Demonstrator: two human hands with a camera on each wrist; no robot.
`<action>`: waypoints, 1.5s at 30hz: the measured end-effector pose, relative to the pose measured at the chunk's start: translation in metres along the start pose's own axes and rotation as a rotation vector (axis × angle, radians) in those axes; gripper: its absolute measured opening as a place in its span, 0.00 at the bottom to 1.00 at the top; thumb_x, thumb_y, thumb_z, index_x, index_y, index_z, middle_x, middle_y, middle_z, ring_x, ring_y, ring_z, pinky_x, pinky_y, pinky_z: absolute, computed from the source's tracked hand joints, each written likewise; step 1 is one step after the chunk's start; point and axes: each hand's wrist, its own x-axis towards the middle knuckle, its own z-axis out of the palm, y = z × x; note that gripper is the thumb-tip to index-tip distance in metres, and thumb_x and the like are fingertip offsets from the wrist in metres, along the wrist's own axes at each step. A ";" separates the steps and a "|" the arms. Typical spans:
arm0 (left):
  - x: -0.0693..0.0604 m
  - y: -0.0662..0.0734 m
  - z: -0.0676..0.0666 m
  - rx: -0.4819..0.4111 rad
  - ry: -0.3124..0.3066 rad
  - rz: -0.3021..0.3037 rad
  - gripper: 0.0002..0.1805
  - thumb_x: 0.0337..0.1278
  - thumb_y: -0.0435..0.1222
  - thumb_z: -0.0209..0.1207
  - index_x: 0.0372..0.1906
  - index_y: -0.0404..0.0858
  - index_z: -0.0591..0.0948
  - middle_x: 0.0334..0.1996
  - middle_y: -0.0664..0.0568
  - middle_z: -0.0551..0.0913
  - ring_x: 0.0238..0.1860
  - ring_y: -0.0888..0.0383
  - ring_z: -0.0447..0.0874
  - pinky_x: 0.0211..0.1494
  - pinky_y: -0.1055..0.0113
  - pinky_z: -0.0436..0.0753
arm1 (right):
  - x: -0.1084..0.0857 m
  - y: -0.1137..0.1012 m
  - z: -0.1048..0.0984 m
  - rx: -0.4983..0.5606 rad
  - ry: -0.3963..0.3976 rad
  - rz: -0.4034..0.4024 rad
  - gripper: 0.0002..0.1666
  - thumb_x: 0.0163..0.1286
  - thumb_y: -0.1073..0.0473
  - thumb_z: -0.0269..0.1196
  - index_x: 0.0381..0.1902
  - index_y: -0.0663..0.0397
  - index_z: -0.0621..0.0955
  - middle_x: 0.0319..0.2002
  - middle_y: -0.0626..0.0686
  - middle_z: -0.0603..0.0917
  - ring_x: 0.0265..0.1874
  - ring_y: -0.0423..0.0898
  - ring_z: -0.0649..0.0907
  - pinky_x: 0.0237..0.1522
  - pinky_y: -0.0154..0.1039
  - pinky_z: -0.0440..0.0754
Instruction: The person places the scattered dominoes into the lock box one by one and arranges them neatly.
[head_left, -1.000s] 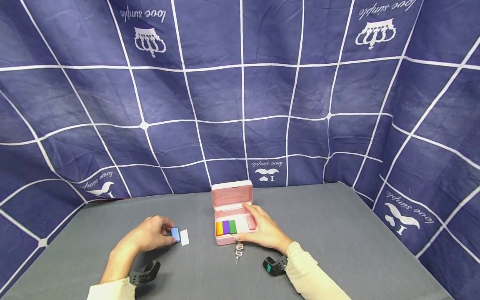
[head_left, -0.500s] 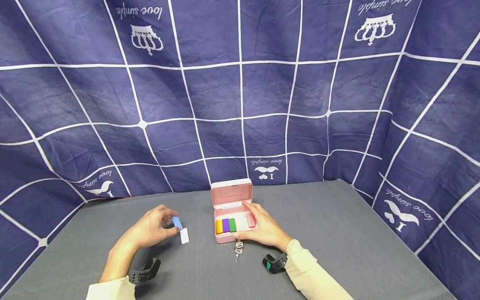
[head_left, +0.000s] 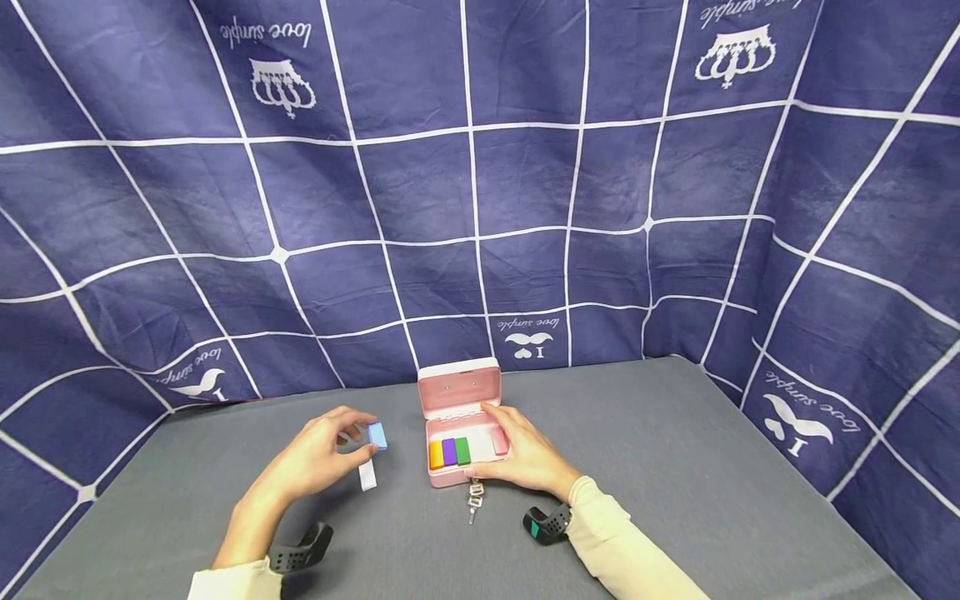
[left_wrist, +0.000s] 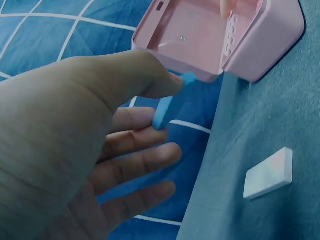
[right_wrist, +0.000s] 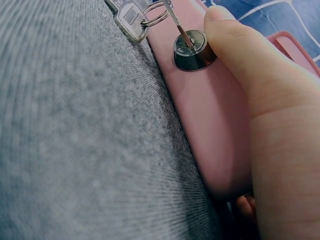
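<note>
Thumb and fingertips of my left hand [head_left: 322,450] pinch a small light-blue block [head_left: 377,436], held above the table left of the box. A white rectangular block [left_wrist: 270,172] lies on the table under that hand. The pink cash box [head_left: 448,477] stands with its lid [head_left: 460,388] raised. Inside, orange [head_left: 437,455], purple [head_left: 449,452] and green [head_left: 462,451] blocks lie side by side at the left, and a pink block [head_left: 498,441] is at the right. My right hand [head_left: 532,454] grips the box's right end, thumb beside the front lock [right_wrist: 192,50].
A key sits in the lock, and a ring with a second key [right_wrist: 131,22] hangs from it onto the grey tabletop [head_left: 405,550]. A blue curtain with white lines [head_left: 525,183] rises behind the table and along its sides.
My left hand has lifted the blue block from beside the white block and carried it right, toward the box. The right hand stays on the box.
</note>
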 end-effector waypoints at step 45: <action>0.056 0.054 0.100 -0.110 -0.029 0.250 0.20 0.50 0.34 0.70 0.50 0.32 0.85 0.43 0.48 0.87 0.43 0.51 0.85 0.49 0.55 0.81 | 0.001 0.001 0.000 -0.018 -0.015 0.016 0.63 0.47 0.23 0.69 0.76 0.40 0.62 0.66 0.49 0.69 0.63 0.49 0.71 0.58 0.55 0.71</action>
